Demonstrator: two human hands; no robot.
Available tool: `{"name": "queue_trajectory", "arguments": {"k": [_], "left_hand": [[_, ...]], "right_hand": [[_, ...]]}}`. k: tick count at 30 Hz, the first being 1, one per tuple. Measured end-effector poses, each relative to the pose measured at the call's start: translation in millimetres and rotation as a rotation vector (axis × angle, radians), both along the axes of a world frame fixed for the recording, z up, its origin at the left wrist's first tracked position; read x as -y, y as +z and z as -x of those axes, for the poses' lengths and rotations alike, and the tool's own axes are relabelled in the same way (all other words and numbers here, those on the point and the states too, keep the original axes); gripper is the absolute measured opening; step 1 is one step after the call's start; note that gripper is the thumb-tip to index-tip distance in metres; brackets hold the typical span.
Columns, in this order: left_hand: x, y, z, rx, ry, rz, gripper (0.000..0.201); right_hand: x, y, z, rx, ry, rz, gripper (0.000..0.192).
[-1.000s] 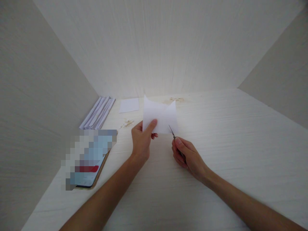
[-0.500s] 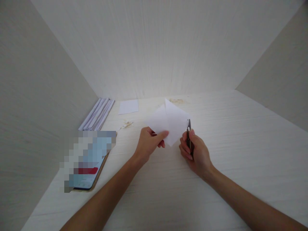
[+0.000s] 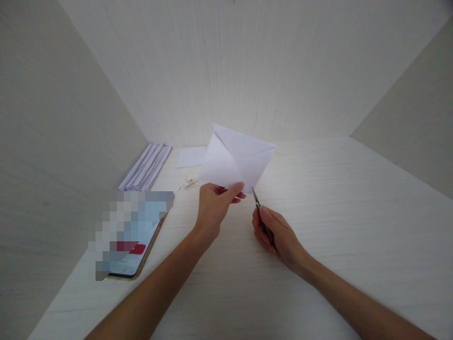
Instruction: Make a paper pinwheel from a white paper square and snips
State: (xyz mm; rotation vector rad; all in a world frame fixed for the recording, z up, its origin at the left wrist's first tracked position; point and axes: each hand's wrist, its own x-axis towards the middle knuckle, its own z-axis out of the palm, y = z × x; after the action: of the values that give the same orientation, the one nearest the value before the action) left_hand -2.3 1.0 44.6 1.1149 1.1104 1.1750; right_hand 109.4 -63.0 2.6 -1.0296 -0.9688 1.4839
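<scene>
Lower left: phone (image 3: 136, 236), screen blurred. Above it, a sheaf of folded white paper strips (image 3: 146, 166); a small flat white square (image 3: 191, 156) beyond. Centre: left hand (image 3: 214, 206) pinches creased white folded paper (image 3: 236, 158), held upright above pale wood-grain desk (image 3: 336, 198). Right hand (image 3: 278, 232) closed around slim metal scissors (image 3: 257, 204), tip at the paper's lower corner.

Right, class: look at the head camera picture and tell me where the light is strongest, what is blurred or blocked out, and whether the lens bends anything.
Head view: light is brightest on the back wall and the folded paper held by the left hand; the phone is pixelated; the right hand with small scissors is sharp; wide-angle lens splays the side walls outward.
</scene>
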Motion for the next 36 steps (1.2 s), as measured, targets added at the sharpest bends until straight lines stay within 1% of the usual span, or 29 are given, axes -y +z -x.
{"name": "queue_trajectory", "arguments": {"k": [4, 8, 13, 25, 36], "left_hand": [[0.7, 1.2, 0.3, -0.012, -0.005, 0.0, 0.018], [1.4, 2.1, -0.3, 0.045, -0.058, 0.038, 0.018], [2.0, 2.9, -0.4, 0.022, -0.104, 0.071, 0.019], [1.9, 2.4, -0.2, 0.025, -0.09, 0.071, 0.022], [2.3, 2.3, -0.4, 0.022, -0.086, 0.07, 0.018]], "right_hand": [[0.7, 1.2, 0.5, -0.008, 0.004, -0.017, 0.036], [1.8, 2.5, 0.2, -0.006, 0.008, -0.006, 0.035], [1.6, 3.2, 0.1, -0.017, 0.009, 0.01, 0.035], [2.4, 1.9, -0.9, 0.038, 0.015, -0.023, 0.036], [2.5, 2.0, 0.0, 0.049, 0.012, -0.027, 0.037]]}}
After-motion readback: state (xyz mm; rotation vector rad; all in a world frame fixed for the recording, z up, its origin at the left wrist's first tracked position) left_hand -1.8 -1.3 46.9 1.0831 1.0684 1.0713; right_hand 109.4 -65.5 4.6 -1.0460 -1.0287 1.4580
